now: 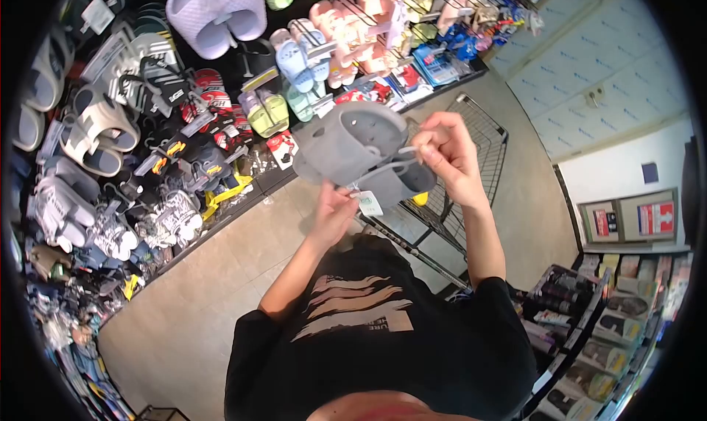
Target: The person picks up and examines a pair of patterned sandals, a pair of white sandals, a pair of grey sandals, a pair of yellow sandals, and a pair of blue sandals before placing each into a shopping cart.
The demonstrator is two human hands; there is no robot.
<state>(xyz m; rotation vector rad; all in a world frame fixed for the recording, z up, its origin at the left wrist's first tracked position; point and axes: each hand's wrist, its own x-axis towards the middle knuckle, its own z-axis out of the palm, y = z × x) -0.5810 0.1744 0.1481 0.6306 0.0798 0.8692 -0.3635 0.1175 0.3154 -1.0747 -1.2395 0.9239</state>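
A pair of grey slippers (pixel 342 145) is held up in front of me, joined by a thin grey plastic hanger (pixel 390 167). My right hand (pixel 451 159) pinches the hook end of that hanger between thumb and fingers. Below the slippers, my left hand (pixel 335 213) is closed at their lower edge, its fingertips partly hidden. Close to those fingertips, a small white tag (pixel 370 203) with a green mark dangles from the slippers.
Behind the slippers is a wire shopping cart (pixel 482 145) with a small yellow thing in it. Racks of hanging slippers, including a lilac pair (pixel 213 16), line the left and far side. A shelf of packaged goods (pixel 582 332) stands at lower right on the tiled floor (pixel 213 310).
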